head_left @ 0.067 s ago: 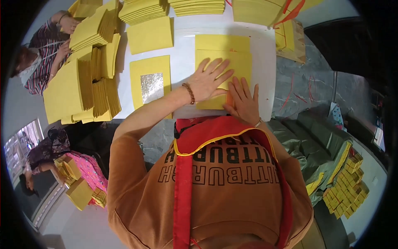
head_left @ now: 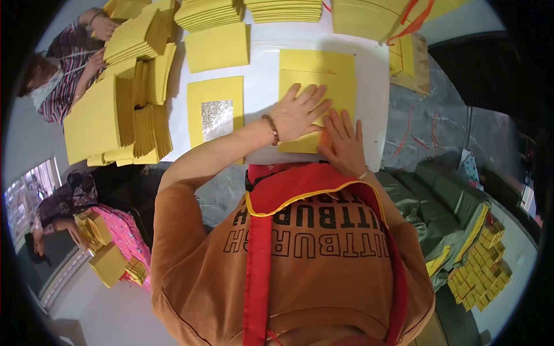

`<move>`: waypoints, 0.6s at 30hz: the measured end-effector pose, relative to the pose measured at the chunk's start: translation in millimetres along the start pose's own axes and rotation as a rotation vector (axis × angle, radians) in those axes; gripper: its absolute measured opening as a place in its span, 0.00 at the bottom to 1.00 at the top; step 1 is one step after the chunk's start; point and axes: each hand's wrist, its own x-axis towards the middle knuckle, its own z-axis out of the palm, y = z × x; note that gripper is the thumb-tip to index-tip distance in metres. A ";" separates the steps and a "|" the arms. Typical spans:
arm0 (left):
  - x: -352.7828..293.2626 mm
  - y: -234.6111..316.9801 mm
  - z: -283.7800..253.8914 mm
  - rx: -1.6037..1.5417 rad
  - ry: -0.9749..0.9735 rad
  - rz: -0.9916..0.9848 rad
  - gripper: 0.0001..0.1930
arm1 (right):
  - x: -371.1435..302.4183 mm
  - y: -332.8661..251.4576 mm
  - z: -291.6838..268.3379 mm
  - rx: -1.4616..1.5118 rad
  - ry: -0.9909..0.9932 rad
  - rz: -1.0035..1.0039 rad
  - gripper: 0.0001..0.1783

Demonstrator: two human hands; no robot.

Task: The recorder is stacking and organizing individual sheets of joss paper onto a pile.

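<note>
A sheet or small stack of yellow paper (head_left: 317,60) lies on the white tabletop (head_left: 372,104) in front of me. My left hand (head_left: 295,114) rests flat across its middle, fingers stretched out and spread. Beside it my right hand (head_left: 346,145) lies along the paper's lower right, its fingers extended. A small orange piece (head_left: 326,140) shows next to my right thumb, partly covered by that hand. To the left, a yellow sheet (head_left: 196,95) bears a silver foil rectangle (head_left: 217,118). My left forearm passes over that sheet's lower right corner.
Folded yellow paper stacks (head_left: 98,118) crowd the table's left side, with more stacks (head_left: 283,10) along the far edge. A red ribbon (head_left: 412,26) hangs at the far right. One co-worker (head_left: 75,72) handles paper at upper left; another person (head_left: 63,207) works at lower left.
The whole view has shifted slightly, so the table sits a little farther right in it. Both hands stay pressed on the yellow paper in nearly the same pose.
</note>
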 end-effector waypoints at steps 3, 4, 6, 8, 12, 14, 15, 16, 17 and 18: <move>5.6 19.5 -11.4 0.214 -0.055 -0.020 0.30 | -2.8 33.7 -3.7 0.778 0.110 0.217 0.22; 6.9 25.5 -12.2 0.272 0.021 -0.029 0.28 | -3.5 43.8 -10.6 1.029 0.119 0.440 0.20; 12.7 29.8 -3.3 0.286 0.039 -0.085 0.27 | 4.1 50.0 -14.1 1.322 0.510 0.696 0.20; 12.5 21.8 -3.9 0.189 0.055 -0.118 0.24 | 4.2 63.8 -14.7 1.380 0.572 0.663 0.19; -2.3 -20.9 -43.5 -0.114 0.434 -0.082 0.21 | 1.4 64.3 -11.3 1.369 0.595 0.750 0.19; -23.2 -50.7 -68.4 -0.034 0.522 -0.140 0.27 | -2.8 62.5 -5.6 1.384 0.602 0.778 0.17; -36.0 -70.1 -71.0 0.004 0.526 -0.188 0.30 | -3.0 61.7 -2.4 1.397 0.606 0.811 0.16; -49.7 -89.7 -71.9 0.156 0.419 -0.281 0.33 | -2.6 60.9 0.8 1.397 0.608 0.811 0.16; -65.4 -112.3 -64.8 0.211 0.374 -0.341 0.33 | -2.9 59.1 3.2 1.378 0.580 0.825 0.16; -80.6 -136.5 -52.3 0.350 0.323 -0.383 0.31 | -2.5 57.3 4.8 1.357 0.553 0.839 0.15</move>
